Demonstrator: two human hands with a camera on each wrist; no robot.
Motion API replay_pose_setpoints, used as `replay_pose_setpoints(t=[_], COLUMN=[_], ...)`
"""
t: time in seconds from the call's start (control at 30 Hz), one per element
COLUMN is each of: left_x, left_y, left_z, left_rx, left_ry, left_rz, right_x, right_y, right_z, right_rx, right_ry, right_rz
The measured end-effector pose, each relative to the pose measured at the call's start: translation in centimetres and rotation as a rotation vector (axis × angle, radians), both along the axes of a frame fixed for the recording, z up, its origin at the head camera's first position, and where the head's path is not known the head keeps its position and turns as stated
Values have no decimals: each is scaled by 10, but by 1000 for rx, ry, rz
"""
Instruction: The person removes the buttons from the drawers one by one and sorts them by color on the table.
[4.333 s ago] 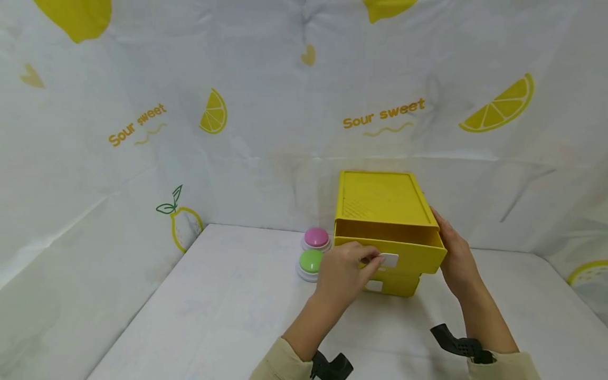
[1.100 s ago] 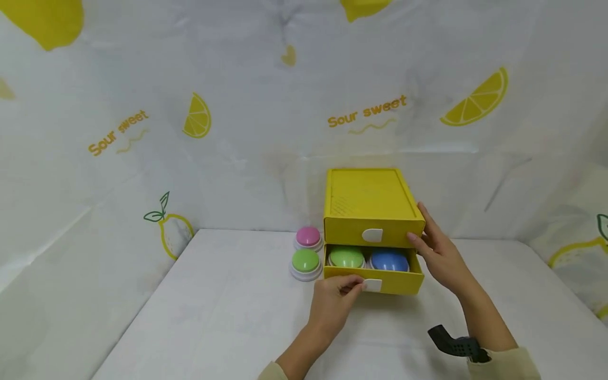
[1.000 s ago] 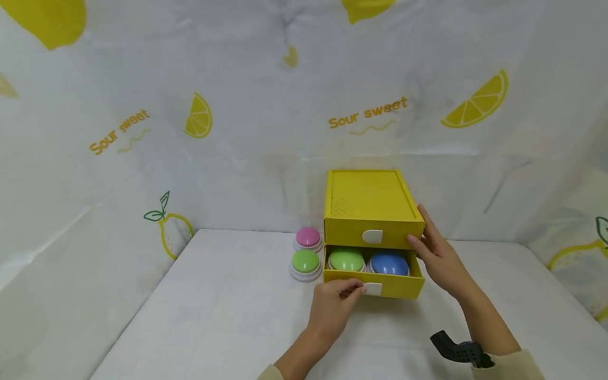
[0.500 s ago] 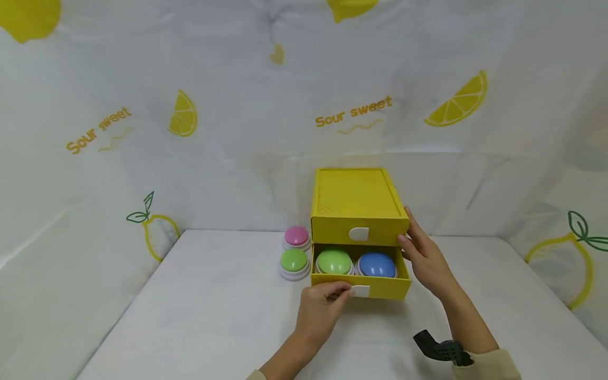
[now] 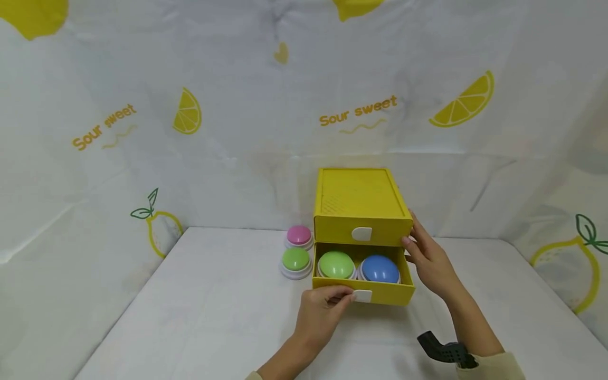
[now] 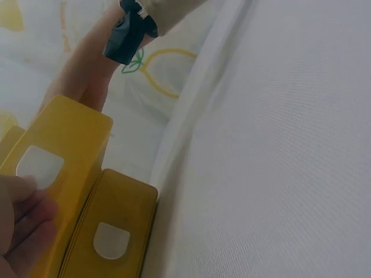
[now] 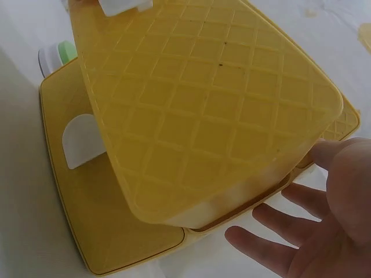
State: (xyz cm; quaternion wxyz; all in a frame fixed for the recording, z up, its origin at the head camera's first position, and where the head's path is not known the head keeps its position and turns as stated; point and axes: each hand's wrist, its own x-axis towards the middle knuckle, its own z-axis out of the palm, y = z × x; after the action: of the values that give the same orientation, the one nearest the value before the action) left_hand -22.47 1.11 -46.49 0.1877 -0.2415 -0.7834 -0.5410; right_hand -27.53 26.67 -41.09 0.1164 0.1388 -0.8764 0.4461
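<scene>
A yellow two-drawer box stands near the back wall. Its lower drawer is pulled out in the head view, while the upper drawer sits flush. Inside the lower drawer are a green push button and a blue push button, both on white bases. My left hand pinches the white drawer tab. In the left wrist view, its fingertips meet a white tab. My right hand rests against the box's right side, fingers extended and thumb near the front corner.
Left of the box, a pink push button and another green push button stand on the white table. A white lemon-print sheet hangs behind. A black wrist strap device is on the right wrist.
Earlier the upper drawer was pulled out; it was pushed in and the left hand moved to the lower tab. Over the last second, the lower drawer slid farther toward me.
</scene>
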Motion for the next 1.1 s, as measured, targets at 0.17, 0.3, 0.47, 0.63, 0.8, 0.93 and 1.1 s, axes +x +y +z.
replay_pose_setpoints(t=[0.17, 0.3, 0.47, 0.63, 0.8, 0.93, 1.1], left_x=[0, -1, -3, -4, -6, -16, -34], left_y=[1, 1, -7, -21, -29, -27, -18], left_z=[-3, -2, 12, 39, 68, 86, 91], left_rx=[18, 4, -71, -88, -83, -156, -380], left_ry=[15, 1, -142, -279, -237, -193, -249], left_rz=[1, -8, -61, -112, -112, -134, -229], right_x=[0, 0, 0, 0, -1, -3, -4], right_y=[0, 0, 1, -1, -2, -1, -2], right_z=[0, 1, 2, 5, 6, 4, 3], right_rx=[-1, 3, 9, 7, -2, -13, -7], right_ry=[10, 12, 29, 61, 92, 94, 91], right_rz=[-5, -16, -27, -39, -30, -15, -19])
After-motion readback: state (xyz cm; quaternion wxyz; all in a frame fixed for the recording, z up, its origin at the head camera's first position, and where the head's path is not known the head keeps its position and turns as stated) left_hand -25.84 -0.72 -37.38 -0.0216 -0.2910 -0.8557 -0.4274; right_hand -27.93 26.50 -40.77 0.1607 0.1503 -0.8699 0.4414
